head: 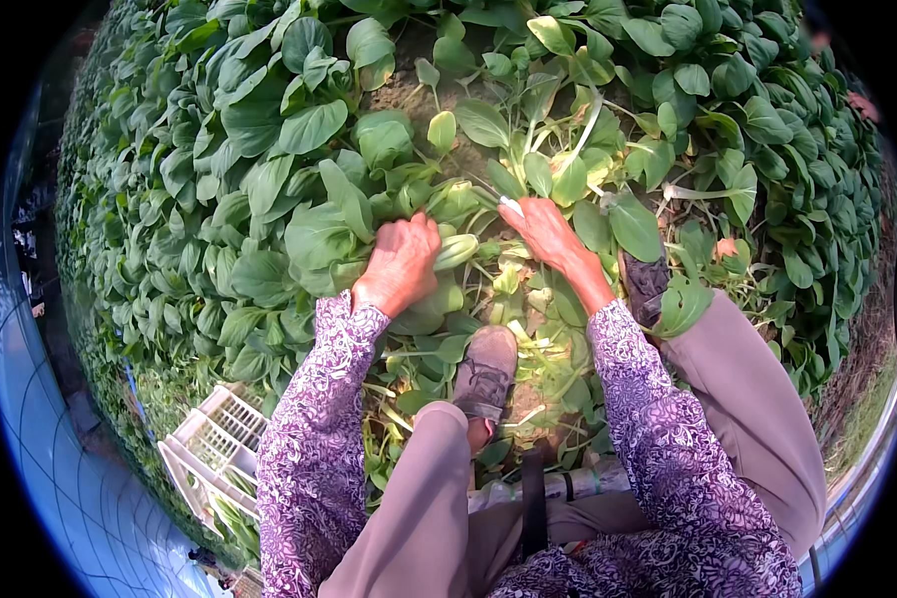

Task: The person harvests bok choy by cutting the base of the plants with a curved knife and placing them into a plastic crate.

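Observation:
My left hand [398, 265] is closed around a bok choy [456, 253]. Its pale green base sticks out to the right of my fist, and broad leaves spread on the left side. In my right hand [549, 233] is a small knife [512, 206] with a white handle. The thin blade points up and left toward the stems of a plant between my hands, and its tip is hard to make out among the leaves. Loose, yellowing leaves [538, 299] lie on the soil below my hands.
Dense bok choy plants [194, 187] grow on the left, ahead and on the right. A white plastic crate [213, 441] with greens in it stands at lower left. My shoes [486, 370] rest among trimmed leaves. Bluish sheeting [52, 478] runs along the left edge.

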{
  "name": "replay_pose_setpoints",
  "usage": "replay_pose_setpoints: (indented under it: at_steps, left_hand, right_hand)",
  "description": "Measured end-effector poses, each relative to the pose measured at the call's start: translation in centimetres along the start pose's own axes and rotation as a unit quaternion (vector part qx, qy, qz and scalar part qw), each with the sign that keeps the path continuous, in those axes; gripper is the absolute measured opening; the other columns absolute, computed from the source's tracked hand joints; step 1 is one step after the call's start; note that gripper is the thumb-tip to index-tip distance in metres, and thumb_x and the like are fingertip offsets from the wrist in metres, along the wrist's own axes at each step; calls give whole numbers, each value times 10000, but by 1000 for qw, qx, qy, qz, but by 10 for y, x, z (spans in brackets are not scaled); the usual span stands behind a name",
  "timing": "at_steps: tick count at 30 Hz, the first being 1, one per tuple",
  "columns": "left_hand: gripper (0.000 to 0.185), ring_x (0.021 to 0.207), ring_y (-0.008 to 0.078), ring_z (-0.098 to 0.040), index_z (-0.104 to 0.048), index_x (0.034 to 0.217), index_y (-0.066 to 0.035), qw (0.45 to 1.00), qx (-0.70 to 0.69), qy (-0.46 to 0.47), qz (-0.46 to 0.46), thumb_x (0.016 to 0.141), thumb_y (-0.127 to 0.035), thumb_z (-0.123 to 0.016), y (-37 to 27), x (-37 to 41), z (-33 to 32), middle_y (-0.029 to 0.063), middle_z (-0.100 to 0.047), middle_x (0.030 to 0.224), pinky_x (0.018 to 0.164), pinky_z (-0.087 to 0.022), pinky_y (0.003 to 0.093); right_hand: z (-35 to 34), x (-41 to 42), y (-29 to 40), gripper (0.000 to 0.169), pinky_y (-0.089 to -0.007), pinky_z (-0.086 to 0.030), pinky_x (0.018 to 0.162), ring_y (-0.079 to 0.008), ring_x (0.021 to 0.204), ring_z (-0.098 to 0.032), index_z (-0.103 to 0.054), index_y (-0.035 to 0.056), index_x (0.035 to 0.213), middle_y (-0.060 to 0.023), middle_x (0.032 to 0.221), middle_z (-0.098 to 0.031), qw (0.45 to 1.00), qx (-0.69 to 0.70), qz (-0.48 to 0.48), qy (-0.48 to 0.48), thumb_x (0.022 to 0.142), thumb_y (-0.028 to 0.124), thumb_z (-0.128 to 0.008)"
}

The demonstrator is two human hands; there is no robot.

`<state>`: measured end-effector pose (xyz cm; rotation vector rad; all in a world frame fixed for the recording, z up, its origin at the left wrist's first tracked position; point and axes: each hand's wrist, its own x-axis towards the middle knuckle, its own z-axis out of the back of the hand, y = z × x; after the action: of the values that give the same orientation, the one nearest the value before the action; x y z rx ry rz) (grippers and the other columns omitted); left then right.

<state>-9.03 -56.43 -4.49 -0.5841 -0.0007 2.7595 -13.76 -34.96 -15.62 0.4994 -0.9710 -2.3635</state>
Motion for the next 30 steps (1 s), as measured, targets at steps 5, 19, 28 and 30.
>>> replay_pose_setpoints:
  at_steps: [5,19,28,30]
  left_hand:
    - [290,702,325,-613,-535,830,26,999,-17,30,21,556,-48,-596,14,-6,-1,205,-588,905,598,-490,403]
    - [196,698,333,-602,-546,756,3,999,30,7,-11,571,-49,-586,7,-3,-3,167,-580,815,621,-481,421]
    - [434,787,276,-573,-538,982,82,991,136,-2,-2,562,-19,-576,-6,-5,29,232,-508,1171,657,-459,349]
    - [449,789,275,-574,-538,993,84,984,177,19,-13,559,-25,-578,-9,2,45,233,-504,1175,656,-459,346]
  right_hand:
    - [22,13,30,375,-463,-374,675,-403,753,-456,-501,-35,837,-235,739,-460,983,90,-85,134,943,312,-402]
    - [-5,-18,24,303,-488,-427,613,-416,703,-515,-540,-18,924,-223,750,-511,998,-4,56,8,925,269,-444]
    - [22,-21,46,351,-418,-420,590,-322,690,-484,-490,37,1170,-173,815,-465,984,-63,133,-97,819,46,-508]
    - [9,1,32,370,-420,-415,606,-317,723,-475,-494,74,1186,-163,838,-457,973,-62,179,-134,818,51,-521]
